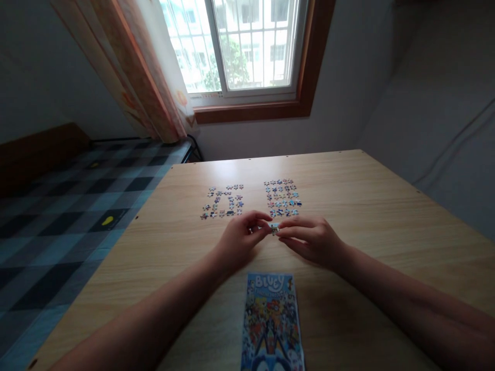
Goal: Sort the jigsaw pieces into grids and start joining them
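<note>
Between my two hands, just above or on the table, is a small joined bit of jigsaw puzzle [274,228], light with a green patch. My left hand [240,237] pinches its left edge between thumb and fingers. From the other side, the fingertips of my right hand [315,238] close on its right edge. Beyond the hands lie two groups of loose jigsaw pieces, a sparser left group [231,199] and a denser right group [282,196], both set out in rough rows. My fingers partly cover the held bit, so its exact piece count is unclear.
A picture sheet [270,319] marked "BLUEY" lies near me on the wooden table [371,206]. Left of the table is a bed with a checked cover [69,216]. A curtain [135,67] hangs beside a barred window [251,46] behind the table's far edge.
</note>
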### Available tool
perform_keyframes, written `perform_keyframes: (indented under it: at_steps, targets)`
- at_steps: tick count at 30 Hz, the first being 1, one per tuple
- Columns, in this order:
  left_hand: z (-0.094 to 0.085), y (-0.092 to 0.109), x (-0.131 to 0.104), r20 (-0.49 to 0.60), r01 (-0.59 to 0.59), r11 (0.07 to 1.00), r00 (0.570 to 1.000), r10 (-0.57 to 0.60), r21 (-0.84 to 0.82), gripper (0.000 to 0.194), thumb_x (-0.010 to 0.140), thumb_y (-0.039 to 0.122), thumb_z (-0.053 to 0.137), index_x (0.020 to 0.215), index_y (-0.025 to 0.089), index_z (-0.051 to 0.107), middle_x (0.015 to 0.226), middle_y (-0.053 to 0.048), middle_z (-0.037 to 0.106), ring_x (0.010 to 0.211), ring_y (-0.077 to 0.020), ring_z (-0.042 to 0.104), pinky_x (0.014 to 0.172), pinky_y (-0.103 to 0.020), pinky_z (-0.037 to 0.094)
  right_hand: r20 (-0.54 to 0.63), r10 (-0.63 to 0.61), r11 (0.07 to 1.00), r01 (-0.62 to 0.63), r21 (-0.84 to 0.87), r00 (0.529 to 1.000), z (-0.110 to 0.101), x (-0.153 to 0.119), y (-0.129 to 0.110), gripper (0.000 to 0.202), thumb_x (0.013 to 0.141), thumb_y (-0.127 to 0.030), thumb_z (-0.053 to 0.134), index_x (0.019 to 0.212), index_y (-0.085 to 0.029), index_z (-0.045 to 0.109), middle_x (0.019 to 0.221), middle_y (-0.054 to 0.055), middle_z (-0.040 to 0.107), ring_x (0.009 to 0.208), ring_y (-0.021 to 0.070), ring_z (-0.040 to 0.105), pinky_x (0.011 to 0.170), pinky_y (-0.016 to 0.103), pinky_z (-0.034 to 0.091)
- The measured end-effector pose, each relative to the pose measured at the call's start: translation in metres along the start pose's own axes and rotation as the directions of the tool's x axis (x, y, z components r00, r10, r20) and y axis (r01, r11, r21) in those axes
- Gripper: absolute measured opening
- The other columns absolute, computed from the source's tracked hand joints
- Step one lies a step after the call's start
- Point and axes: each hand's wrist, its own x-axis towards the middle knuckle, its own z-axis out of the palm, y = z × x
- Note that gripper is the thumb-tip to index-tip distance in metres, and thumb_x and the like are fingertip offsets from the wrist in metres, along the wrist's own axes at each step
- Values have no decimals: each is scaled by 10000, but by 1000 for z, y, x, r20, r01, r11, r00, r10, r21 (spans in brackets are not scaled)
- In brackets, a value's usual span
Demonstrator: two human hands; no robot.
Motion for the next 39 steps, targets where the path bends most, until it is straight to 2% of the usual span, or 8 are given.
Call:
perform_keyframes:
  at_steps: [6,18,23,26,29,31,34,39]
  targets:
    - [4,-5,-7,4,19,998,1000,-19,-66,128,776,249,714,783,147,637,717,-15,657,671,-120,584,637,-266,475,14,-68,996,69,-48,998,-1,-1,-1,152,929,-211,616,1010,-249,739,1028,30,734,892,129,698,788,273,585]
    - [7,-10,-6,42,81,987,996,-76,-136,81,783,203,687,801,149,630,730,-17,674,683,-127,606,651,-261,478,21,-25,999,24,41,999,0,-2,1,115,909,-198,648,972,-222,741,1015,41,740,909,133,705,810,271,600]
    - [9,-10,-11,-5,17,999,1000,-17,50,67,807,222,673,810,159,649,718,-11,677,635,-119,579,596,-246,462,71,-14,995,7,104,997,0,-2,3,132,921,-179,617,955,-209,741,984,41,740,874,124,704,781,249,594]
    - [8,-4,-17,-58,-102,952,991,124,289,69,862,222,613,841,173,658,721,2,674,562,-106,528,564,-258,454,77,22,990,-32,138,997,-3,-3,9,111,907,-179,631,927,-193,740,956,47,739,814,117,696,697,220,577]
    - [7,-2,-19,-18,-285,786,936,352,549,105,888,202,574,922,191,672,902,-42,706,806,-180,617,757,-367,527,125,53,991,-68,119,991,-6,-3,14,108,900,-190,633,885,-189,739,911,43,739,735,104,679,577,189,530]
    - [6,-4,-19,53,-339,666,910,410,664,192,879,204,589,1051,212,674,1144,-83,676,1078,-254,585,931,-478,499,156,52,994,-65,83,986,-7,-3,17,118,900,-195,631,867,-197,744,888,37,740,729,105,677,580,190,522]
    - [6,-12,-18,111,-310,585,930,351,749,362,856,245,631,1217,257,637,1440,-107,498,1336,-331,413,1062,-590,397,180,51,997,-59,41,982,-6,-3,19,121,904,-209,633,892,-213,752,906,32,744,768,114,690,666,212,545]
    - [8,-19,-17,142,-272,549,953,268,791,378,897,255,575,1267,307,629,1543,-90,375,1416,-376,307,1091,-665,316,200,51,999,-54,9,978,-2,-4,19,147,924,-233,614,922,-221,760,935,40,745,806,126,700,728,233,556]
